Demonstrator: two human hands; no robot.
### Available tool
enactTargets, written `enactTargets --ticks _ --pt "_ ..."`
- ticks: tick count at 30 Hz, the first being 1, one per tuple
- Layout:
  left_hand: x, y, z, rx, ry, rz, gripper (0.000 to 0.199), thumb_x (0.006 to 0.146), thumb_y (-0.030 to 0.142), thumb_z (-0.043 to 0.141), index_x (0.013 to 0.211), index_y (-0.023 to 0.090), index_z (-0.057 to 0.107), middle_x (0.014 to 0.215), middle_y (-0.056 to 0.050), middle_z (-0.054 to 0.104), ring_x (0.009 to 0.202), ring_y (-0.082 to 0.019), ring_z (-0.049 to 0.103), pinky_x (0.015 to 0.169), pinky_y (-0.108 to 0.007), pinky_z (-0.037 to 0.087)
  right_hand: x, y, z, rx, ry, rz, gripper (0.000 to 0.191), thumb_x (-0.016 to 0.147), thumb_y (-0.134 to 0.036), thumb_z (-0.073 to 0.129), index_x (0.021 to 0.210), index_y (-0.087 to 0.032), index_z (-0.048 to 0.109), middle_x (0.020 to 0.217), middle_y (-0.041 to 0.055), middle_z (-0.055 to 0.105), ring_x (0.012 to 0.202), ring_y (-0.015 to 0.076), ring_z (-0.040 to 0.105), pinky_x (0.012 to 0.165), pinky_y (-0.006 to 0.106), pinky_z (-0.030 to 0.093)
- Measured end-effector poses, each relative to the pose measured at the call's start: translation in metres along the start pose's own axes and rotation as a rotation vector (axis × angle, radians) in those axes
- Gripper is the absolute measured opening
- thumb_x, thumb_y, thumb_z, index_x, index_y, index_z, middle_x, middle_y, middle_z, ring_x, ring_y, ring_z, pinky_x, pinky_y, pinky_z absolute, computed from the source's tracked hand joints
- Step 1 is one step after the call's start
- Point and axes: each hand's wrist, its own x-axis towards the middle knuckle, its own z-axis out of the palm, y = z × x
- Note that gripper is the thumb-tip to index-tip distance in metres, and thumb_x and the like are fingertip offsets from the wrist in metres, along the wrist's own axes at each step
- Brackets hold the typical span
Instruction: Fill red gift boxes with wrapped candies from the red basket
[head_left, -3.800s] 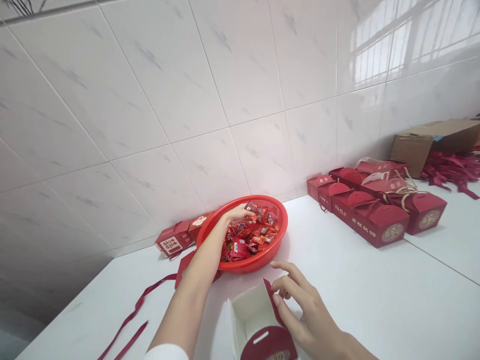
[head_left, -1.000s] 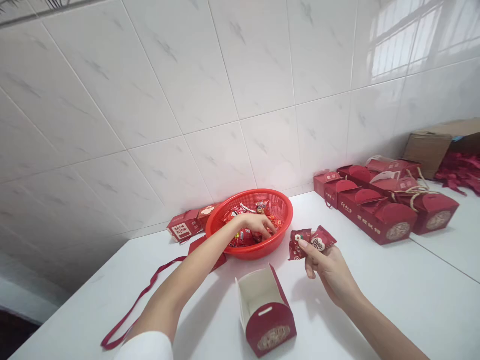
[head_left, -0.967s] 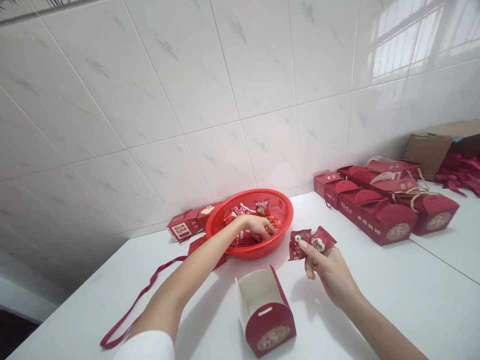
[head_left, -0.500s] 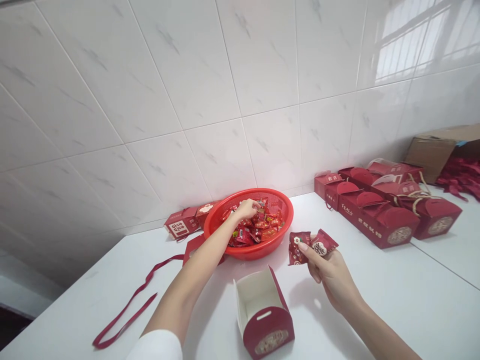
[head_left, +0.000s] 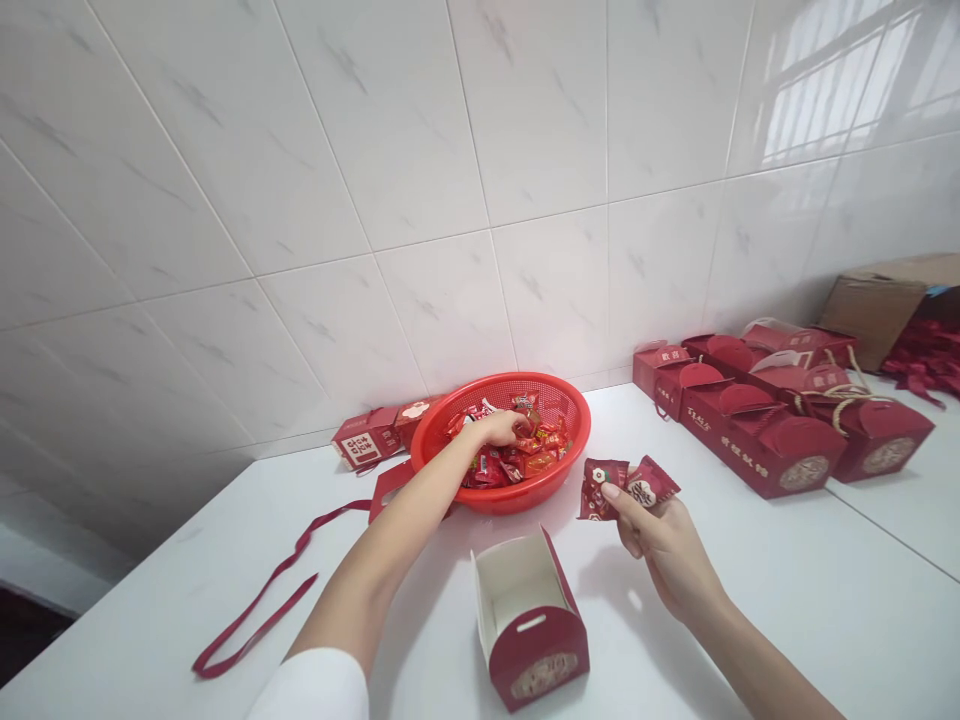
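Note:
My right hand (head_left: pixel 664 540) pinches two dark red candy packets (head_left: pixel 604 488) between thumb and fingers, to the right of the basket. My left hand (head_left: pixel 501 430) reaches into a red plastic basket (head_left: pixel 517 502) full of wrapped candies (head_left: pixel 491 468). Its fingers are curled down among the wrappers, and what they grip is partly hidden. Nearest me stands an open dark red gift box (head_left: pixel 536 655) with a pale interior, its top flaps raised and nothing seen inside.
Several closed red gift boxes (head_left: pixel 750 430) stand in rows at the right. Behind them a cardboard carton (head_left: pixel 874 310) holds red ribbons (head_left: pixel 926 350). A loose ribbon (head_left: pixel 289 570) lies on the left of the white table. More red boxes (head_left: pixel 367 440) sit against the tiled wall.
My left hand has moved slightly deeper and to the right within the candies. My right hand keeps the two packets in nearly the same place. The view has shifted slightly.

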Motion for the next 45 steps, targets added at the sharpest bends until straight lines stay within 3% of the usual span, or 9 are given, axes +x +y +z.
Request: enactTargets --ticks 7,11,17,23,28,34,39,42,45 --pt "0.01 0.016 -0.002 0.177 -0.196 0.052 0.029 0.073 0.019 0.075 0.102 0.023 0.076 0.092 -0.001 0.076 0.087 -0.02 0.068 0.073 -0.024 0.046 -0.001 -0.001 0.001 -0.012 -0.021 0.0 0.068 0.061 -0.07 0.076 0.042 -0.026 0.029 0.042 -0.0059 0.027 0.047 0.0094 0.025 0.052 0.03 0.022" --pt "0.009 0.024 0.004 0.246 -0.248 0.042 0.017 0.07 0.019 0.076 0.087 0.021 0.077 0.085 -0.004 0.075 0.08 -0.021 0.068 0.07 -0.025 0.046 0.0 0.002 0.001 -0.007 -0.018 -0.002 0.067 0.06 -0.07 0.077 0.044 -0.026 0.029 0.042 -0.0061 0.029 0.047 0.0093 0.026 0.051 0.029 0.022" --pt "0.005 0.017 -0.001 0.222 -0.199 -0.027 0.012 0.071 0.031 0.076 0.074 0.02 0.072 0.079 -0.004 0.073 0.079 -0.021 0.066 0.072 -0.026 0.047 0.001 0.004 0.001 -0.017 -0.033 -0.031 0.066 0.063 -0.069 0.075 0.042 -0.025 0.032 0.04 -0.0051 0.031 0.046 0.01 0.028 0.051 0.029 0.025" --pt "-0.002 0.018 -0.012 0.007 -0.103 -0.06 0.041 0.079 0.04 0.065 0.047 0.02 0.051 0.048 0.001 0.05 0.057 -0.017 0.054 0.06 -0.027 0.041 0.002 0.005 0.001 -0.016 -0.042 -0.054 0.066 0.066 -0.067 0.075 0.042 -0.025 0.03 0.041 -0.0051 0.03 0.046 0.0098 0.029 0.049 0.029 0.025" --pt "-0.014 0.032 -0.024 -0.245 0.002 -0.04 0.041 0.082 0.046 0.057 0.051 0.02 0.048 0.049 0.004 0.041 0.054 -0.013 0.044 0.053 -0.026 0.034 0.003 0.008 0.001 0.002 -0.052 -0.089 0.066 0.069 -0.066 0.074 0.042 -0.024 0.031 0.04 -0.0051 0.03 0.045 0.0095 0.029 0.048 0.028 0.027" --pt "-0.055 0.06 -0.051 -0.505 0.071 0.043 0.037 0.075 0.039 0.063 0.06 0.021 0.036 0.057 0.007 0.038 0.054 -0.009 0.039 0.054 -0.023 0.033 -0.001 0.005 0.002 -0.017 -0.066 -0.084 0.065 0.069 -0.063 0.075 0.041 -0.024 0.032 0.041 -0.0048 0.032 0.045 0.0095 0.03 0.048 0.028 0.026" --pt "-0.116 0.093 -0.077 -0.739 -0.2 0.154 0.033 0.075 0.032 0.074 0.065 0.019 0.046 0.063 0.005 0.052 0.063 -0.011 0.054 0.061 -0.023 0.04 -0.005 0.002 0.003 0.019 -0.064 -0.093 0.062 0.067 -0.059 0.08 0.043 -0.023 0.035 0.04 -0.0049 0.034 0.044 0.009 0.031 0.046 0.027 0.025" --pt "-0.145 0.108 -0.081 -0.63 -0.346 0.138 0.022 0.076 0.029 0.076 0.074 0.018 0.057 0.072 0.002 0.065 0.068 -0.013 0.061 0.064 -0.024 0.045 -0.007 -0.001 0.003 0.042 -0.066 -0.084 0.06 0.065 -0.058 0.082 0.048 -0.023 0.036 0.043 -0.006 0.034 0.045 0.0088 0.031 0.044 0.026 0.025" --pt "-0.162 0.114 -0.077 -0.425 -0.38 0.159 0.015 0.083 0.033 0.071 0.088 0.019 0.072 0.087 -0.002 0.074 0.08 -0.016 0.067 0.068 -0.023 0.047 -0.009 -0.003 0.004 0.041 -0.072 -0.083 0.059 0.064 -0.057 0.083 0.049 -0.023 0.036 0.043 -0.0068 0.033 0.044 0.0083 0.03 0.044 0.026 0.026"
